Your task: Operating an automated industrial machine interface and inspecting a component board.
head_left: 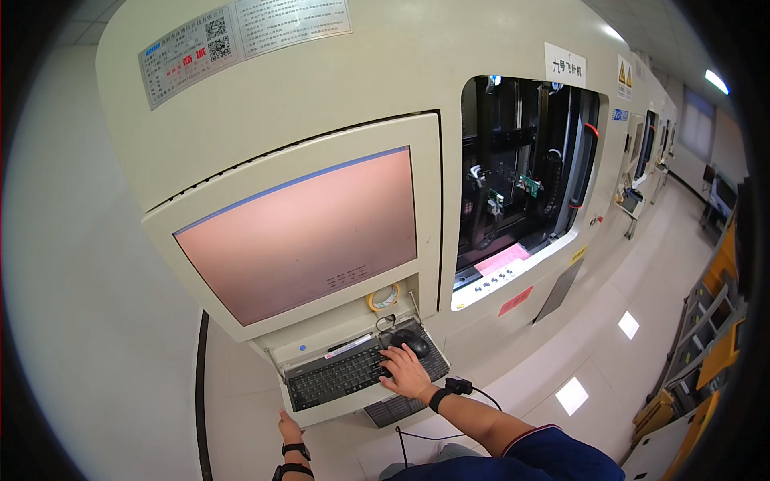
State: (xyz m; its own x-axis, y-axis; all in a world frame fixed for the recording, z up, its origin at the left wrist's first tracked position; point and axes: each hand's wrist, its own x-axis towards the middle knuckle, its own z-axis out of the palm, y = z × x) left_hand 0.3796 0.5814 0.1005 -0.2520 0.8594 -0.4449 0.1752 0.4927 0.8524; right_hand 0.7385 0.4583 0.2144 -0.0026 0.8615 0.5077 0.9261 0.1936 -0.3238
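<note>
My right hand (407, 373) lies with its fingers spread over the right part of a black keyboard (333, 381). A black mouse (411, 343) sits just beyond those fingers, on the pull-out tray. My left hand (290, 427) is at the front left corner of the keyboard tray (341, 407); its fingers are partly hidden, so its grip is unclear. Above the tray, a monitor (305, 232) set into the beige machine shows a pinkish screen with a blue strip along the top.
A roll of yellow tape (382, 297) rests in the recess under the monitor. To the right, a window (521, 176) shows dark rails and small green boards inside the machine. A black cable (433, 437) runs near my legs. Shelving with orange panels (710, 353) lines the far right.
</note>
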